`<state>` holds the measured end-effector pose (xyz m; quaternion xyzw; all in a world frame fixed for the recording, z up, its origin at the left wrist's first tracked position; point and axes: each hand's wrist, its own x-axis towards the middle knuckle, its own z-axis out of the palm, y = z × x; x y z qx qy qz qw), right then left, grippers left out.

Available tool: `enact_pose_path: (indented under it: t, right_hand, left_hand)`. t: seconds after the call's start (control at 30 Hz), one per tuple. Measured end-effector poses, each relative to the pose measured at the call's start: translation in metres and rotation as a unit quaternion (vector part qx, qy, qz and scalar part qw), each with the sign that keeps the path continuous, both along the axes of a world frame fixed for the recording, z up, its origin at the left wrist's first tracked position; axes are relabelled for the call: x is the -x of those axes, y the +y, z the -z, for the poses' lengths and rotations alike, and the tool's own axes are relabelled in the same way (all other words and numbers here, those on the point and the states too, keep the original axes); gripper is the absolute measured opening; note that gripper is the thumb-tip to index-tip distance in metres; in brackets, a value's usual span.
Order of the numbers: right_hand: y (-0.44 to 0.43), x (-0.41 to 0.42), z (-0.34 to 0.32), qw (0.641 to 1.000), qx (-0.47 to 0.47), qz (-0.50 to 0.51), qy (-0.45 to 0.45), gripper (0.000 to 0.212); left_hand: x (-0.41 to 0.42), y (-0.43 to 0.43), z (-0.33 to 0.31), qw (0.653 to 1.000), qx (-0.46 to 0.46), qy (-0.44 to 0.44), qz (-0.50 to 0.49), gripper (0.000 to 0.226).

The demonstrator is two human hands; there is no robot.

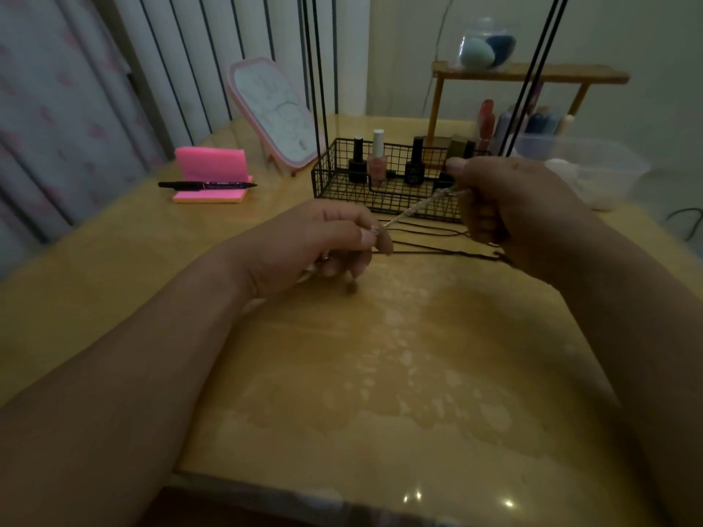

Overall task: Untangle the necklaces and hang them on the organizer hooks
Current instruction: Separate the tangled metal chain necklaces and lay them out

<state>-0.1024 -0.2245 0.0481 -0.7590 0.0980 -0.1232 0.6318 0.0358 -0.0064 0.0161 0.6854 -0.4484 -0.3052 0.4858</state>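
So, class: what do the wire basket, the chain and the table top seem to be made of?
Basket: black coated metal wire, judging by its thin rigid grid. Chain: probably metal, pale and silvery, but blur hides the links. Table: wood-look top, glossy; it reflects lights.

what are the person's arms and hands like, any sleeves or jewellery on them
The left forearm and right forearm are bare, no sleeves in view. The left hand and right hand show no watch, bracelet or glove; nails look short, unpainted.
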Motion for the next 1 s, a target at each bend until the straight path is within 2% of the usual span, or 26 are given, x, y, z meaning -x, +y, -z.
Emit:
enact_pose_path:
  t: [0.07, 0.17, 0.37, 0.43, 0.5, 0.57, 0.67, 0.8, 0.9, 1.0]
  right_hand:
    - [-0.003, 0.000, 0.001, 0.999, -0.031, 0.037, -0.011, 0.024]
    - [-0.003, 0.001, 0.002, 0.998, -0.028, 0.056, -0.007, 0.014]
    - [0.007, -0.002, 0.003, 0.997, -0.038, -0.037, 0.047, 0.020]
    - [0.009, -0.004, 0.005, 0.996, -0.043, -0.060, 0.048, 0.015]
    - [0.011, -0.006, 0.009, 0.994, -0.019, -0.083, 0.062, 0.017]
    - [0.013, -0.007, 0.014, 0.991, 0.052, -0.093, 0.083, 0.027]
    - [0.020, -0.007, 0.016, 0.981, 0.134, -0.118, 0.077, 0.031]
    - [0.035, -0.007, 0.019, 0.979, 0.103, -0.163, 0.067, 0.040]
    - [0.037, -0.009, 0.021, 0.985, 0.077, -0.140, 0.067, 0.026]
    - [0.030, -0.007, 0.018, 0.987, 0.094, -0.101, 0.076, 0.012]
  left_hand:
    - [-0.001, 0.001, 0.000, 1.000, 0.006, 0.003, 0.002, 0.022]
    - [-0.002, 0.003, 0.000, 1.000, 0.006, -0.005, 0.002, 0.019]
    - [0.000, 0.003, -0.001, 0.999, 0.015, 0.030, 0.024, 0.023]
    - [0.000, 0.002, -0.002, 0.999, 0.013, 0.023, 0.026, 0.021]
    - [0.001, 0.002, -0.002, 0.999, 0.012, 0.017, 0.026, 0.017]
    - [0.002, 0.001, -0.002, 1.000, 0.011, 0.017, 0.022, 0.017]
    - [0.002, 0.001, -0.002, 1.000, 0.019, 0.016, 0.014, 0.017]
    - [0.002, 0.000, -0.001, 1.000, 0.025, 0.001, -0.018, 0.012]
    - [0.003, -0.001, -0.001, 0.999, 0.027, -0.001, -0.034, 0.006]
    - [0.001, 0.000, -0.004, 0.998, 0.018, -0.016, -0.055, 0.002]
